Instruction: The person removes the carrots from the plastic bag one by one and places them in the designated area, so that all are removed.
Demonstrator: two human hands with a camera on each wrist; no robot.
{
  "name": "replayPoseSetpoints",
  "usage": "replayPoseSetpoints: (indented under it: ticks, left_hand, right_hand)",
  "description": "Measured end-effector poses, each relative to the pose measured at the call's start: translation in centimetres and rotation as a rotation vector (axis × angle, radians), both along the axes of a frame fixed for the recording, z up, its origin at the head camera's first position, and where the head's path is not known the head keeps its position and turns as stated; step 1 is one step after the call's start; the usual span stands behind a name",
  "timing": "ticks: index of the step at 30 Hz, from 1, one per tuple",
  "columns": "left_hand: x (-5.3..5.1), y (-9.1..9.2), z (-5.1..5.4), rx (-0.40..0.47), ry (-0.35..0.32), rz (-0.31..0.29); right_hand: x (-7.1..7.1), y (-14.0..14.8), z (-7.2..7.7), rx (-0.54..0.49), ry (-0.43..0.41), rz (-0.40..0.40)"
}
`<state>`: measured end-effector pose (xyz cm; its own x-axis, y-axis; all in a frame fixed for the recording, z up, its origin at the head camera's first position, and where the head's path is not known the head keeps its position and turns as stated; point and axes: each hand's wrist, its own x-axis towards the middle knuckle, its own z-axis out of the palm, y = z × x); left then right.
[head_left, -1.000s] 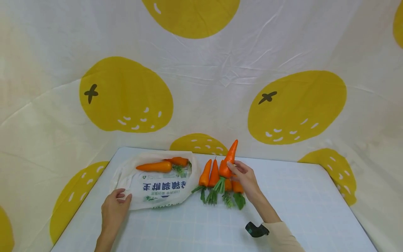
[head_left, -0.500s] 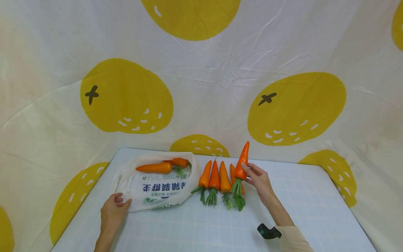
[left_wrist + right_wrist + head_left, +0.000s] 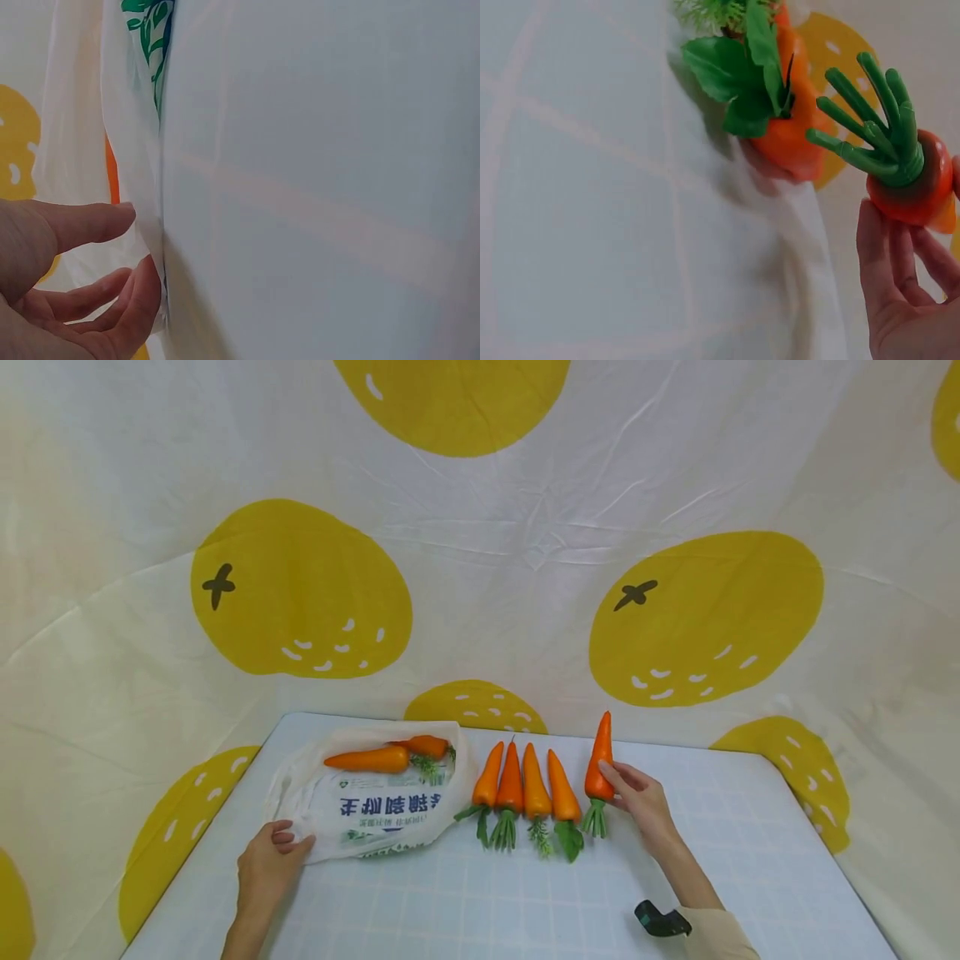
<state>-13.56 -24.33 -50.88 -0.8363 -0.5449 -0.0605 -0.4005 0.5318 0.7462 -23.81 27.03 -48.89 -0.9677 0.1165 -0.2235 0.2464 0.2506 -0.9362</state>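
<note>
One orange carrot (image 3: 600, 758) is pinched between the thumb and fingers of my right hand (image 3: 641, 797), its tip pointing toward the backdrop and its bunch of cut green stalks (image 3: 594, 820) toward me. I hold it just to the right of a row of four carrots (image 3: 535, 777), apart from the nearest; I can't tell whether it touches the table (image 3: 450, 902). Those four lie side by side, tips away from me, green tops on the near side.

Left of the row is a white plastic bag (image 3: 459, 806) with dark blue characters on it. Two more carrots (image 3: 367, 760) lie in its open part, close together. My left hand (image 3: 272, 864) is at the bag's near left corner, thumb and bent fingers at the edge; I can't tell whether they pinch the film.

Beyond the table hangs a pale cloth (image 3: 495, 593) printed with big yellow fruits. A black device (image 3: 663, 919) shows beside my beige right sleeve (image 3: 718, 935).
</note>
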Motion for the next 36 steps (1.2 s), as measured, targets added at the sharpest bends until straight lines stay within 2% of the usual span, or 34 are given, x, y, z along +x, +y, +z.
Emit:
replayPoseSetpoints:
  ticks: [7, 17, 25, 36]
  left_hand:
    - [-0.1, 0.0, -0.3, 0.0, -0.007, 0.0]
    - [0.0, -0.1, -0.3, -0.016, 0.009, -0.008]
    - [-0.3, 0.0, -0.2, -0.003, -0.021, 0.002]
    - [-0.2, 0.2, -0.4, -0.014, -0.017, 0.01]
  right_hand:
    - [0.4, 0.8, -1.4, 0.122, -0.054, -0.006]
    - [0.1, 1.1, -3.4, 0.191, -0.033, 0.029]
    - [-0.1, 0.6, -3.5, 0.262, -0.012, 0.059]
    - [-0.4, -0.1, -3.6, 0.303, 0.037, 0.084]
